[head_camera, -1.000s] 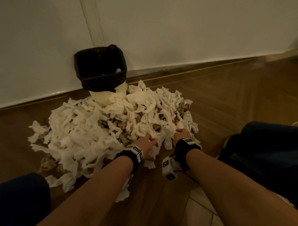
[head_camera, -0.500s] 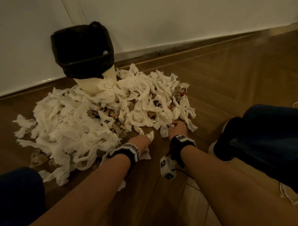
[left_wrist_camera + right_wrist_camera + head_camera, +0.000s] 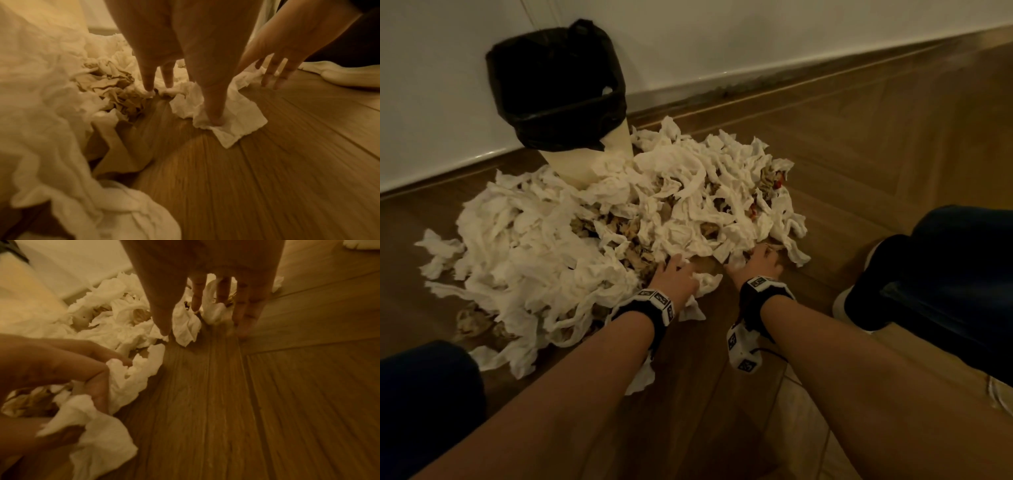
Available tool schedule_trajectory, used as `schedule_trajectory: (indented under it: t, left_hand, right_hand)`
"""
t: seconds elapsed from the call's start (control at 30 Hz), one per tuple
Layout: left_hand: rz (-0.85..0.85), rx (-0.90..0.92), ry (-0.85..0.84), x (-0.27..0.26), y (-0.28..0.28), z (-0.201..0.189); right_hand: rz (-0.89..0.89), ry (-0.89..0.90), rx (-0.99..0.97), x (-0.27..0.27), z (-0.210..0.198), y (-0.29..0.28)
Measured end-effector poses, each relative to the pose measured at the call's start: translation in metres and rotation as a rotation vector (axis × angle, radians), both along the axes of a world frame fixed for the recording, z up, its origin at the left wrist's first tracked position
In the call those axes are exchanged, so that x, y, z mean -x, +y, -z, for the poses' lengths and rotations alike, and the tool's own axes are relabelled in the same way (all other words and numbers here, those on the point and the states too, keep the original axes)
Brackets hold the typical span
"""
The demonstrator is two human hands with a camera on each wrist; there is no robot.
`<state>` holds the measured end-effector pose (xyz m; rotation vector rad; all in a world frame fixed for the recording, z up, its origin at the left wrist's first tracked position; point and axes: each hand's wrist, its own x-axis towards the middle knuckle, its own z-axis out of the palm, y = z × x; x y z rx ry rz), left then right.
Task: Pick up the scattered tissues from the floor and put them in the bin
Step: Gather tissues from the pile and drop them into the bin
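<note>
A big heap of white tissues (image 3: 544,246) lies on the wooden floor in front of a cream bin (image 3: 585,164) lined with a black bag (image 3: 558,92). My left hand (image 3: 678,270) is at the heap's near edge. Its thumb and fingers (image 3: 148,81) pinch a white tissue (image 3: 236,120) against the floor, and the right wrist view shows the tissue (image 3: 127,379) caught in that hand. My right hand (image 3: 760,255) is just to the right. Its fingers (image 3: 248,318) are straight and spread, with the tips touching loose tissues (image 3: 185,327).
The bin stands against a white wall (image 3: 756,41) with a skirting board. Brown crumpled paper (image 3: 630,233) is mixed into the heap. My right leg (image 3: 955,281) and a white shoe (image 3: 849,305) are on the right, and my left knee (image 3: 421,394) is at the lower left.
Both hands drew back a little from the heap and now sit at its near edge. The left hand has gathered a tissue. The view has shifted toward the bin.
</note>
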<state>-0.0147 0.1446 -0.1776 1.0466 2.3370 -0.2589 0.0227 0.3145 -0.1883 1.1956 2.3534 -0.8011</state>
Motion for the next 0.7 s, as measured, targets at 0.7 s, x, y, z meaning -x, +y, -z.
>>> schedule_trajectory:
  t: [0.7]
  left_hand:
    - [-0.994, -0.69, -0.447, 0.02, -0.001, -0.016]
  right_hand:
    - [0.725, 0.302, 0.703, -0.008, -0.006, 0.002]
